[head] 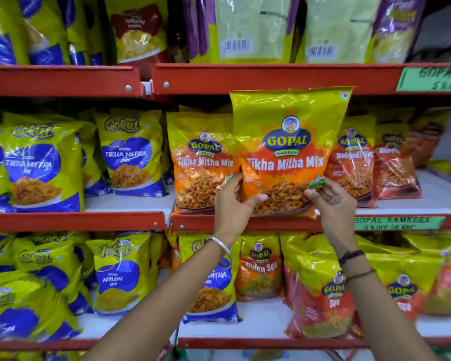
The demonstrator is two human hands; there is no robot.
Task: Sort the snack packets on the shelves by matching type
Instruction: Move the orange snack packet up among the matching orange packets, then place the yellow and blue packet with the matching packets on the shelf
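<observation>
I hold a yellow-and-orange Gopal Tikha Mitha Mix packet (287,142) upright in front of the middle shelf (245,222). My left hand (232,201) grips its lower left corner and my right hand (332,201) grips its lower right corner. A matching Tikha Mitha Mix packet (201,162) stands on the shelf just left of it and partly behind it. To the right stand red Gopal packets (354,162). Blue-and-yellow Gokul Tikha Mitha packets (130,152) fill the left bay.
The red upper shelf edge (271,78) lies just above the held packet's top. The lower shelf carries Gokul Nylon Sev (120,272), a Gopal Nylon Sev packet (261,267) and red Gopal Sev packets (323,287). White shelf surface (432,188) shows at far right.
</observation>
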